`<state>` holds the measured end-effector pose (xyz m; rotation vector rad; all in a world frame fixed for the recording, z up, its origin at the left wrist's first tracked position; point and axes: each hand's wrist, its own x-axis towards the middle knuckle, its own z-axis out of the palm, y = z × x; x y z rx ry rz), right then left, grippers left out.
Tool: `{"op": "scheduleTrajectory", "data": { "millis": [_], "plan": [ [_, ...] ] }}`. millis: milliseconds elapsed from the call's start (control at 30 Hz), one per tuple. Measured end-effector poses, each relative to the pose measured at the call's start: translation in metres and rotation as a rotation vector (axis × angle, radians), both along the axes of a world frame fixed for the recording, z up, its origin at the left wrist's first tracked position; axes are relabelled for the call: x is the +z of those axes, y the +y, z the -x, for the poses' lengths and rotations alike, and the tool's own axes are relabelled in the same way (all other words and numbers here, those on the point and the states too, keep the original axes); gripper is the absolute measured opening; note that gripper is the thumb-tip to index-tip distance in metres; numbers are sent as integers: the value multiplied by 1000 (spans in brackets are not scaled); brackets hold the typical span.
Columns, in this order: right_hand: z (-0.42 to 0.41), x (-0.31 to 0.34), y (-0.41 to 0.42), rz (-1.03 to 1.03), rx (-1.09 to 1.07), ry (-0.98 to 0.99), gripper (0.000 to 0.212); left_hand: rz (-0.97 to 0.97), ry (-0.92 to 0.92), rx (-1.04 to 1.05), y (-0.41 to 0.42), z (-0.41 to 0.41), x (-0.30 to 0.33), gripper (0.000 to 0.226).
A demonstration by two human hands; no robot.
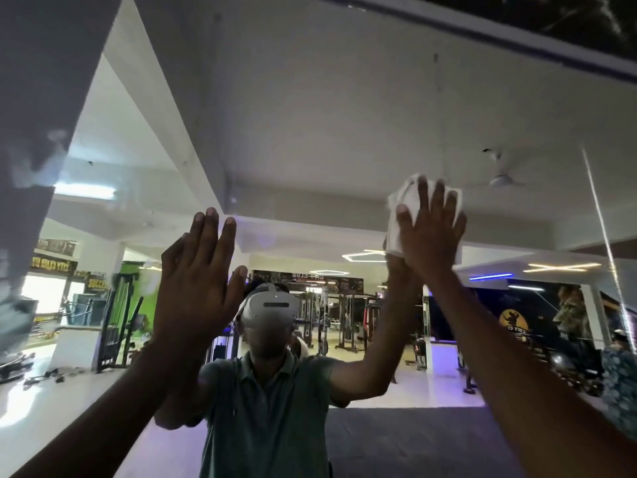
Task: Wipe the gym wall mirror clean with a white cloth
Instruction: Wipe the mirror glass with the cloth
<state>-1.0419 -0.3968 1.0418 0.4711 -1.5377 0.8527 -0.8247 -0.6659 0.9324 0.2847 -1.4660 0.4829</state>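
The wall mirror point(327, 115) fills nearly the whole view and reflects the gym hall and me with a headset on. My right hand point(429, 232) is raised high at the right, its fingers spread flat over a bunched white cloth point(396, 222), pressing it against the glass. My left hand point(196, 284) is raised at the centre left, palm toward the mirror with straight fingers, and holds nothing; whether it touches the glass I cannot tell.
The mirror's top frame edge point(517, 46) runs across the upper right, and a vertical seam point(603, 243) cuts the glass at the right. A hazy smear point(38, 160) shows at the left. Weight machines point(344, 322) appear in the reflection, and a person in a patterned shirt point(620, 384) is at the far right.
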Motion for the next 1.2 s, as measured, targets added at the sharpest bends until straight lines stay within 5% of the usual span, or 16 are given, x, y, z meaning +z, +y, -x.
{"op": "scheduleTrajectory", "data": {
  "millis": [67, 200, 267, 367, 500, 567, 700, 767, 967, 1100, 1200],
  "plan": [
    [-25, -20, -27, -5, -27, 12, 82, -4, -3, 6, 1, 1, 0, 69],
    [-58, -86, -64, -585, -17, 400, 78, -17, -21, 10, 0, 0, 0, 69],
    [-41, -66, -42, -699, -22, 520, 74, -23, -30, 5, 3, -1, 1, 69],
    [2, -9, -1, -492, -139, 391, 73, -46, -37, -23, 9, -4, 1, 68],
    [10, 7, 20, -75, -24, 59, 81, -127, 37, -94, 38, 0, 8, 62],
    [-17, -23, -12, -142, -41, 83, 84, -105, 30, -83, 55, 7, 20, 60],
    [-29, -71, -36, -587, -51, 405, 81, -3, -87, -4, 69, 28, 52, 66],
    [1, -43, -6, -553, -69, 460, 75, 28, -123, 47, 62, 37, 59, 69],
    [16, -3, 15, -47, -30, 82, 83, -46, -73, -5, 62, 56, 53, 72],
    [-28, -70, -39, -436, -18, 297, 88, -70, -21, 4, 69, 67, 50, 73],
    [10, -40, 0, -550, -31, 437, 78, -64, -4, 6, 65, 66, 49, 73]
  ]
}}
